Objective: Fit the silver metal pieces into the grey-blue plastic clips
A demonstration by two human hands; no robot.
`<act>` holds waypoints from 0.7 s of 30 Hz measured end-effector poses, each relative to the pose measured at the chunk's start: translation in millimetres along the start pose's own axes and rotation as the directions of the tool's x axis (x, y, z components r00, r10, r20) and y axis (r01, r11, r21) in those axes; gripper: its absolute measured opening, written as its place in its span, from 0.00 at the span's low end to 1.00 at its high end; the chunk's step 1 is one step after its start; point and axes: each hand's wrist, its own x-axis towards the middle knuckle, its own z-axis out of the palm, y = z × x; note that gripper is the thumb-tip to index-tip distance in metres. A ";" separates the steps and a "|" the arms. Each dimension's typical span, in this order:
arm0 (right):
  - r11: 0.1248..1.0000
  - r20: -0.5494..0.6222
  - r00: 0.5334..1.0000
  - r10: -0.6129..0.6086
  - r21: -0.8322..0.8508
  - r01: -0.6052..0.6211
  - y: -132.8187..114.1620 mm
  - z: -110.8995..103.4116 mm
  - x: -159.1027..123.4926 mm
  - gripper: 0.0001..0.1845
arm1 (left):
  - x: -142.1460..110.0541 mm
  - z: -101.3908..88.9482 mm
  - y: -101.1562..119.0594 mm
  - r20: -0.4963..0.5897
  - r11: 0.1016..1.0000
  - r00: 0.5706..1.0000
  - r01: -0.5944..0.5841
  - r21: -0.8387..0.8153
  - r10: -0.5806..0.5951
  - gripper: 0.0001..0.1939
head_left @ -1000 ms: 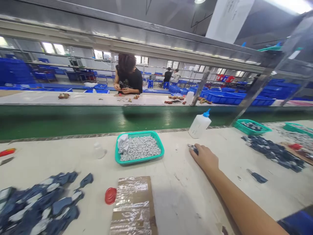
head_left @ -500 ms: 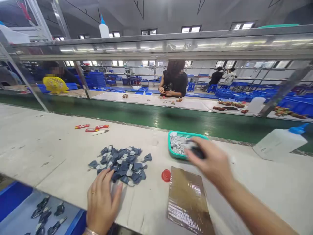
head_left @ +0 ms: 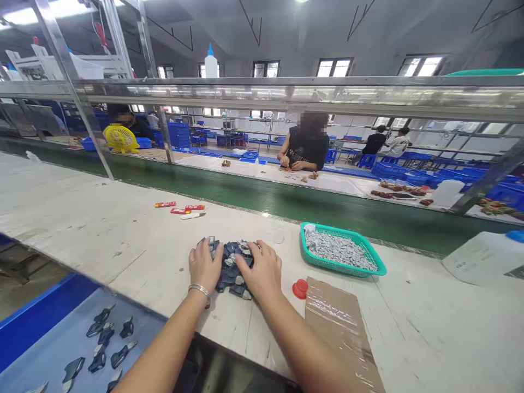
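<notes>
Pale worktop (head_left: 102,218) stretched ahead, and your left hand (head_left: 204,266) and right hand (head_left: 260,271) sat either side of a heap of dark blue pieces (head_left: 231,278), touching it. Your fingers (head_left: 248,261) lay spread across its top; whether they gripped anything, you cannot tell.

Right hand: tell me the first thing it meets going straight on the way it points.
The pile of dark blue and grey pieces comes first: the right hand already seems to lie on it, with its fingers over the pile.

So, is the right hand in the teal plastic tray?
No, the right hand rests on dark blue pieces, away from the teal plastic tray.
</notes>
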 end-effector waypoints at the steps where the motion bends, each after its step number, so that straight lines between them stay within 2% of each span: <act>1: 1.000 -0.005 1.000 -0.013 -0.006 0.013 -2.4 2.1 -3.3 0.25 | 1.4 7.6 6.3 0.008 1.000 1.000 -0.009 0.005 0.009 0.17; 5: 0.999 0.004 1.000 -0.031 -0.019 0.031 -10.4 6.5 -6.5 0.24 | 5.9 24.6 22.5 0.023 0.999 0.998 -0.051 0.000 0.051 0.14; 7: 0.998 0.022 0.998 -0.058 -0.014 0.058 -6.9 -4.4 -6.3 0.24 | 8.8 22.7 24.1 0.021 0.997 0.997 -0.075 -0.022 0.075 0.14; 9: 0.994 0.039 0.994 -0.106 -0.009 0.106 9.0 -27.7 -6.1 0.23 | 8.6 13.7 24.7 0.014 0.993 0.995 -0.100 -0.057 0.101 0.15; 12: 0.993 0.049 0.993 -0.104 -0.048 0.106 65.2 -77.0 -0.3 0.19 | -3.8 -8.2 29.3 0.014 0.982 0.988 -0.152 -0.113 0.155 0.20; 14: 0.994 0.047 0.999 -0.001 -0.113 0.006 120.0 -108.6 10.1 0.19 | -20.1 -22.4 35.8 0.018 0.973 0.982 -0.184 -0.141 0.189 0.23; 16: 0.978 0.075 0.991 0.112 -0.183 -0.097 175.9 -130.5 24.1 0.18 | -39.3 -31.5 44.1 0.015 0.964 0.976 -0.212 -0.161 0.217 0.22; 18: 0.971 0.171 0.977 0.130 -0.220 -0.090 219.4 -140.0 38.2 0.20 | -57.3 -34.7 52.4 -0.012 0.957 0.967 -0.252 -0.143 0.253 0.20; 21: 0.972 0.332 0.941 0.070 -0.235 0.010 249.2 -136.9 52.5 0.27 | -76.5 -33.6 62.1 -0.005 0.940 0.943 -0.332 -0.079 0.333 0.19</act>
